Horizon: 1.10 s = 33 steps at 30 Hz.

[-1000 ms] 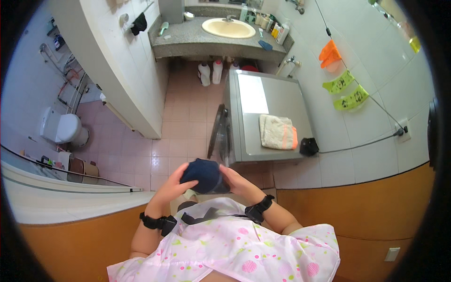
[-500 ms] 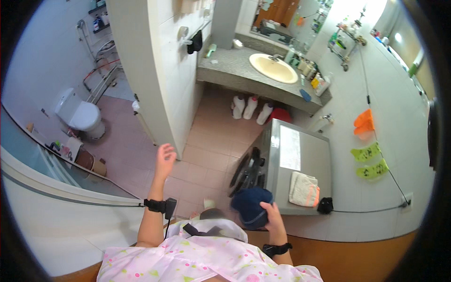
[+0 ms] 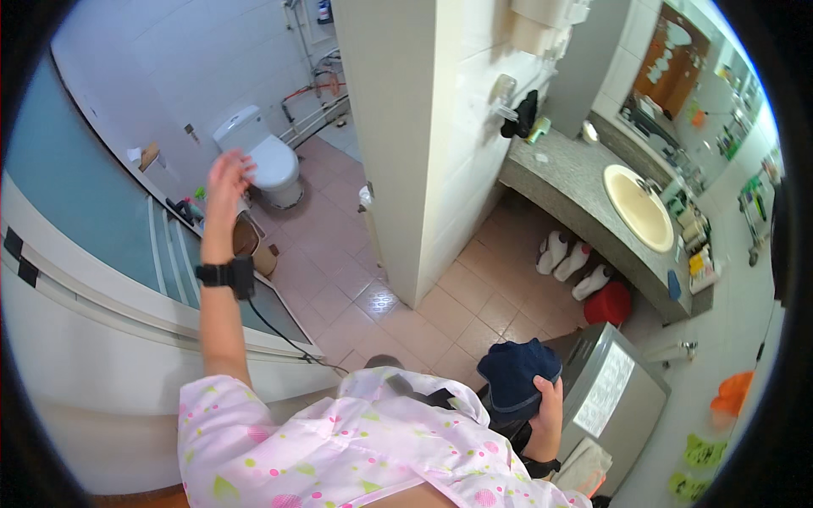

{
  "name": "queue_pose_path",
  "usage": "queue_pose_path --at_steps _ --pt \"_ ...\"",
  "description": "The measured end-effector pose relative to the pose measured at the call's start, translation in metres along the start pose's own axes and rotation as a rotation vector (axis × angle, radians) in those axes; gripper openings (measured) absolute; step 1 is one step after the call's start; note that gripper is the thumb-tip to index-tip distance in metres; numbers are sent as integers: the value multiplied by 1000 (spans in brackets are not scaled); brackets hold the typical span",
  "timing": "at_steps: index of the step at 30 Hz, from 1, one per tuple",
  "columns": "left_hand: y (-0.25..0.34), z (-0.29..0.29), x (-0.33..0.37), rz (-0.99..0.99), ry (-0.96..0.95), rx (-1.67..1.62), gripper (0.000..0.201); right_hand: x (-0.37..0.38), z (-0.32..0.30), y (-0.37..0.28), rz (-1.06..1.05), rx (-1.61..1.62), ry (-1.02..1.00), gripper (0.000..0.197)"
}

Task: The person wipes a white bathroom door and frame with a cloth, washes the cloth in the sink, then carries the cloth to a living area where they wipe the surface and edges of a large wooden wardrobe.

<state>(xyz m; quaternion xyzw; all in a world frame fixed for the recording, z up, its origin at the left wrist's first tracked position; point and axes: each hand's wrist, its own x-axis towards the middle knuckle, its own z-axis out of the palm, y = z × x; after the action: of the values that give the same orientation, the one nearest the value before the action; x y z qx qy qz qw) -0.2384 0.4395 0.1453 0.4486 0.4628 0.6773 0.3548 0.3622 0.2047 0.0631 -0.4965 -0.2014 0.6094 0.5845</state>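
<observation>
My left hand (image 3: 227, 182) is raised at the left with nothing in it, its fingers apart and slightly blurred. In the picture it overlaps the edge of the white toilet (image 3: 278, 161), which stands farther off. Close to my body on the right, my right hand (image 3: 550, 405) grips a dark blue cloth item (image 3: 515, 377). The cloth is soft and rounded with a pale seam, somewhat like a cap. It is held beside the grey front-loading washing machine (image 3: 639, 402), whose front is mostly hidden.
A white wall end (image 3: 398, 169) stands between the toilet area and the washbasin counter (image 3: 567, 182). White bottles (image 3: 555, 252) and a red basin (image 3: 608, 303) sit under the counter. Frosted sliding door panels (image 3: 93, 212) line the left side. A pale towel (image 3: 584, 466) lies on the washing machine.
My view has turned left toward the toilet area. My left hand has moved forward and left with its fingers spreading. My right hand still holds the dark blue cloth item.
</observation>
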Motion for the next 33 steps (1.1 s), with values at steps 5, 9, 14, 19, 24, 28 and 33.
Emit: queue_pose_path --at_steps 5,9,14,19,24,28,33 --pt "68 7 96 103 -25 150 40 57 19 -14 -7 -61 68 53" --pt "82 72 175 201 -279 181 55 78 55 -12 -85 35 163 52" --pt "25 136 298 103 -388 -78 55 100 80 -9 -156 -48 128 49" --pt "-30 136 380 94 -342 -69 47 92 96 -16 -205 -32 190 46" --pt "-46 157 386 167 -320 107 41 74 98 0 -234 -57 334 46" --pt "-51 150 372 256 -288 263 38 65 98 17 -221 -49 389 47" --pt "-46 139 347 425 -222 501 34 66 99 19 -236 -123 383 46"
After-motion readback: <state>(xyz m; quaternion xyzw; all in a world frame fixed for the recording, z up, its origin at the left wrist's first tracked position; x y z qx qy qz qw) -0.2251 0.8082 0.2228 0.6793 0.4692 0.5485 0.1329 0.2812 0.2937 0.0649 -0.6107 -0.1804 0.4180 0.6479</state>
